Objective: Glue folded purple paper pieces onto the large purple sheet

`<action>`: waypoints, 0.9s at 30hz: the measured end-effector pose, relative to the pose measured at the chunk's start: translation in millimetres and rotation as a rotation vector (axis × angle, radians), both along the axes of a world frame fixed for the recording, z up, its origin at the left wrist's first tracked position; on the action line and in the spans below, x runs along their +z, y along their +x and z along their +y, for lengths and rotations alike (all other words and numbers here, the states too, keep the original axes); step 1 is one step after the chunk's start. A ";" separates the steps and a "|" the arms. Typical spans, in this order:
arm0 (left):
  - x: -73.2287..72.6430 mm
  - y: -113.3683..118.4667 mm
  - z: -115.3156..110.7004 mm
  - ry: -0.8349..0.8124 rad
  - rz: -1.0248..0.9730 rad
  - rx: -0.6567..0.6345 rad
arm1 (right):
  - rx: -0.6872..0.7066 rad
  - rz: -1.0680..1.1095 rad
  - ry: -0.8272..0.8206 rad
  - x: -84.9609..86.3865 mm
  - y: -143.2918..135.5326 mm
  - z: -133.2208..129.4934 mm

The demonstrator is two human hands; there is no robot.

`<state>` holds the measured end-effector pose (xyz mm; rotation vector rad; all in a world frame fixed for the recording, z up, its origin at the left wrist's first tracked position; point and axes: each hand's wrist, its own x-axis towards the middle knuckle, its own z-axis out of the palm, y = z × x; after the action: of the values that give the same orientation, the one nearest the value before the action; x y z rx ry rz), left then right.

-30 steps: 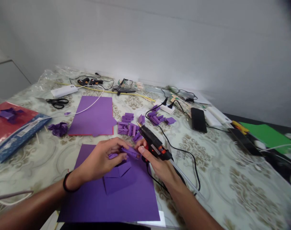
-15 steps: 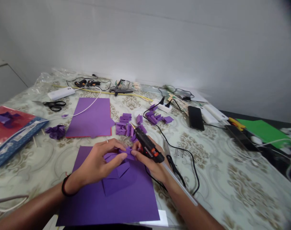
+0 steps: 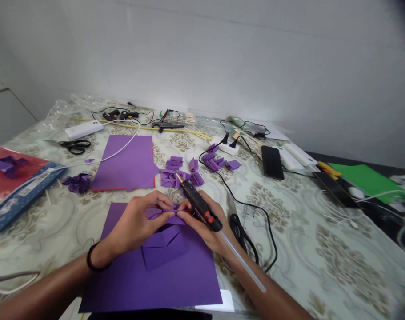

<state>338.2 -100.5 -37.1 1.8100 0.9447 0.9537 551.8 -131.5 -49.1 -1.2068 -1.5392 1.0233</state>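
My left hand (image 3: pixel 140 220) pinches a small folded purple paper piece (image 3: pixel 176 218) between thumb and fingers. On the same piece press the thumb and fingertips of my right hand (image 3: pixel 207 222), which also keeps hold of a black glue gun (image 3: pixel 197 201). The gun's nozzle points up and left, and a clear glue stick (image 3: pixel 244 262) sticks out of its back over the forearm. Below the fingers, a folded purple paper construction (image 3: pixel 164 251) lies on a large purple sheet (image 3: pixel 149 289). My fingers hide part of the folded work.
Several folded purple pieces (image 3: pixel 196 178) lie beyond my hands, beside another purple sheet (image 3: pixel 125 162). Scissors (image 3: pixel 75 146) and crumpled purple paper (image 3: pixel 77 183) are at left. A power strip (image 3: pixel 226 146), black cable (image 3: pixel 255 206), more scissors (image 3: pixel 240 233) and a phone (image 3: pixel 272 162) occupy the right.
My right hand has shifted slightly left, and the glue gun has moved left with it. My two thumbs are now closer together on the folded piece.
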 end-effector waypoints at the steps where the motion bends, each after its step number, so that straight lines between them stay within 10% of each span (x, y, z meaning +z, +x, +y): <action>1: 0.1 -0.1 0.1 -0.003 0.006 -0.002 | -0.001 -0.003 -0.001 -0.6 0.0 -0.1; 12: -3.3 -2.3 6.1 0.275 0.069 0.069 | -0.028 -0.014 0.045 2.5 -0.3 -2.4; 27: 10.7 -13.2 5.9 0.218 0.040 0.054 | -0.123 -0.006 0.116 0.1 3.9 3.8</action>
<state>325.0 -94.6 -26.4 2.0004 0.9484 1.0926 555.6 -127.7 -49.0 -1.2084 -1.4882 0.8396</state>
